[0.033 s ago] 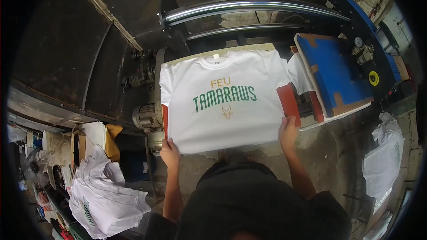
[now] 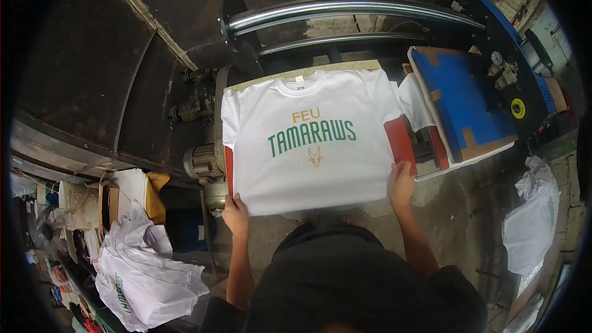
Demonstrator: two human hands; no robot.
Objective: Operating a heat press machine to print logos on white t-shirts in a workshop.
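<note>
A white T-shirt (image 2: 311,176) lies face up and spread over a red-edged board (image 2: 399,139), its collar pointing away from me. Green and gold lettering runs across the chest above a small gold horned-animal print. My left hand (image 2: 235,213) is closed on the shirt's near left corner, thumb on top. At the near right corner, my right hand (image 2: 401,184) pinches the other side of the hem. Between both hands the lower part of the shirt is stretched fairly flat. The fingers under the cloth are hidden.
A machine with long metal rollers (image 2: 357,7) stands behind the board. To the right is a blue padded platen (image 2: 459,102) beside a pressure gauge (image 2: 496,58). An electric motor (image 2: 202,161) sits at the left. White printed shirts (image 2: 145,271) are heaped at lower left; another shirt (image 2: 533,219) hangs at right.
The shirt's near edge sits very slightly closer to me. Both hands keep their hold in almost the same place.
</note>
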